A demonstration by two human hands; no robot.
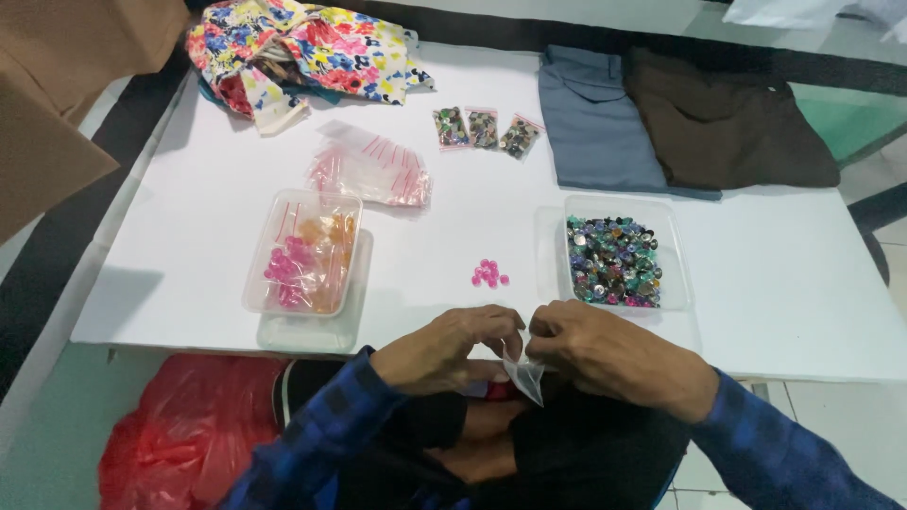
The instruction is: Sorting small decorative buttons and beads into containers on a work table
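My left hand (452, 348) and my right hand (605, 354) meet at the table's near edge, both pinching the top of a small clear zip bag (525, 376) that hangs between them. A small cluster of pink beads (488, 274) lies loose on the white table (189, 217) just beyond my hands. Right of the beads stands a clear tub of mixed coloured gems (614, 262). To the left sits a clear tub (304, 251) holding bagged pink and orange beads.
A pile of empty clear zip bags (370, 167) and three small filled bags (485, 129) lie further back. Floral cloth (302, 47), a folded grey garment (595, 118) and a brown one (723, 118) rest at the far edge. A red plastic bag (189, 430) sits below left.
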